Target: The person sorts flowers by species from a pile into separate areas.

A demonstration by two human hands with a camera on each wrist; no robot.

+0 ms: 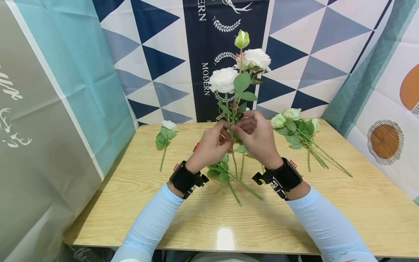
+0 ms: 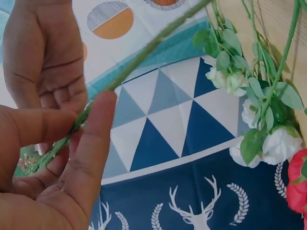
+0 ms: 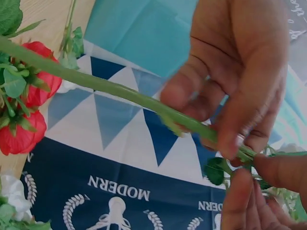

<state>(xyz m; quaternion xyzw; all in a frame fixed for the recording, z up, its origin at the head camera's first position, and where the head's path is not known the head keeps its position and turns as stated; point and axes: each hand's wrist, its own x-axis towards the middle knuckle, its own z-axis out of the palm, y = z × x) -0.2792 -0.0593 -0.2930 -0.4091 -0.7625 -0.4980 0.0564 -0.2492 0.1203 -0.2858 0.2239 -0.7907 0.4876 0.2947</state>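
Observation:
Upright in front of me stands a white rose spray with two open blooms, a pale bud at the top and green leaves. My left hand pinches its green stem between thumb and fingers. Close beside it, my right hand also pinches the stem, just under the leaves. In the right wrist view, the fingertips of both hands nearly meet on the stem, by a small dark green leaf. Whether the blooms share one stem is hidden by the hands.
Behind the hands, red flowers and several leafy stems lie on the wooden table. A single white rose lies at the left. Several pale roses lie at the right. Patterned cloth hangs behind the table.

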